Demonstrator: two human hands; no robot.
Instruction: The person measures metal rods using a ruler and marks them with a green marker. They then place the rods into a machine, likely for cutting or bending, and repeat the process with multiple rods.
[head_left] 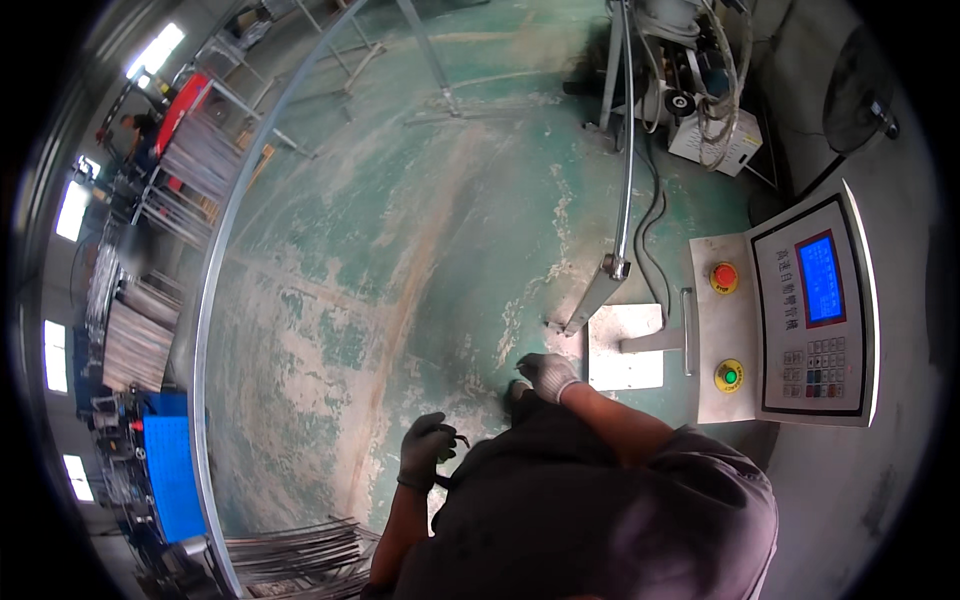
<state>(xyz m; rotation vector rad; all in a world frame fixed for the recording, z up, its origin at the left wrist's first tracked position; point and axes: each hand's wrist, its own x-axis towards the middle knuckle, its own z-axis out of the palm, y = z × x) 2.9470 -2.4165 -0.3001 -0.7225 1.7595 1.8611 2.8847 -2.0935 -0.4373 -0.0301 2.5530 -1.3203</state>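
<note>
Status from my head cam, looking down over my own torso at the green painted floor (400, 250).

Left hand (428, 452): dark glove, fingers curled shut around a small dark object (455, 438). Only a thin bit of it sticks out past the knuckles, so I can't tell what it is. The hand sits low at my left hip, touching nothing else.

Right hand (548, 375): light grey glove, hanging over the floor just left of the pale steel base plate (625, 348). Fingers bent down and loosely together. I can't tell whether they pinch anything; nothing shows between them.

Progress, my read: between steps. The long curved metal tube (205, 330) runs along the floor to my left, well apart from both hands, and neither hand is on it. The slanted clamp arm (600, 290) by the base plate is also untouched. A heap of finished-looking bent rods (300, 555) lies at lower left near the tube's end, so some pieces seem done already.

The control console (790, 320) is to my right, blue screen lit, red button (723, 276) and green button (730, 375) on the side panel; neither hand is near them. No tube appears loaded at the machine, so loading and cycling look like what's left.
</note>
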